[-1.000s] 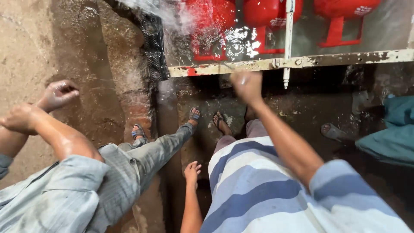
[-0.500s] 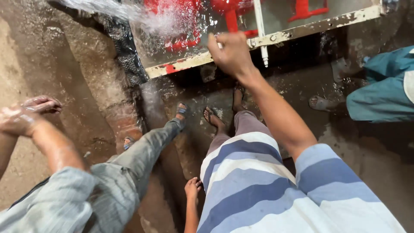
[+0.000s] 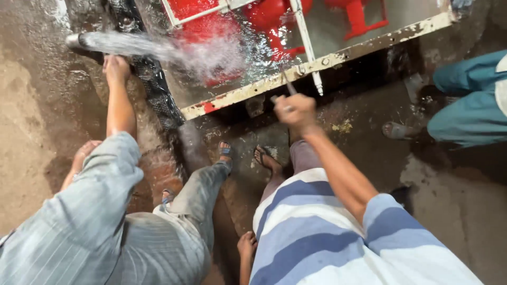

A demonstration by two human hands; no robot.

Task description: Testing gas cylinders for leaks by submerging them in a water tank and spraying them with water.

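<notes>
Rinsing looks midway: a co-worker's hand [image 3: 117,66] steadies one hose [image 3: 79,43], its jet [image 3: 174,51] drenching two of three red castings [image 3: 211,31] in the metal tray [image 3: 317,63]; the third looks unsprayed; the wearer's right hand [image 3: 296,111] closes its fingers on a thin metal rod [image 3: 289,87] at the tray's rim; the left hand [image 3: 245,245] hangs slack, empty.

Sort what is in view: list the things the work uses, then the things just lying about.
In use:
- right hand gripping a thin dark rod
- rusty cream metal frame
- wet red metal parts
- dark hose nozzle spraying them, held by a co-worker's hand

Lying about:
- black ribbed strip
- yellowish scrap on the wet floor
- left hand, hanging idle
</notes>
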